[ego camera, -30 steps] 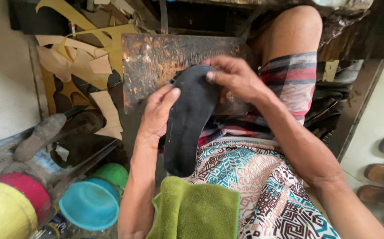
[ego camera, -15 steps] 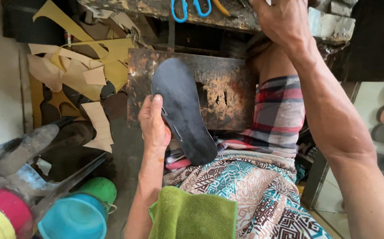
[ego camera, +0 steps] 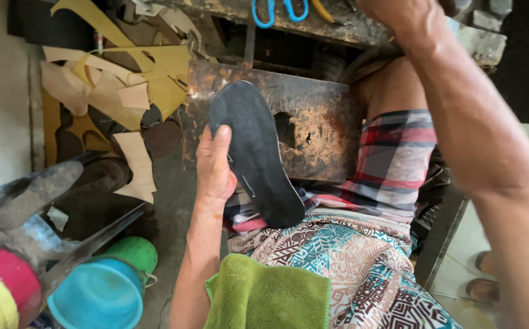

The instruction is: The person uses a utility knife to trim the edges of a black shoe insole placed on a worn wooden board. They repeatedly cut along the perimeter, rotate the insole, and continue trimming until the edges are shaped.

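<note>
Loosely, left hand [ego camera: 214, 170] grips a matte black, seemingly rubbery sole [ego camera: 255, 155].

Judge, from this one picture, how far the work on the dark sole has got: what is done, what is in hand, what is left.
Done: the dark sole is already cut to a foot shape, and tan offcuts lie on the floor. In hand: the left hand holds it upright over the lap, while the right hand reaches to the bench near the blue-handled scissors. Left: no strap or upper shows on it.

Matt black sole [ego camera: 255, 155], rusty metal plate [ego camera: 313, 122]
</note>
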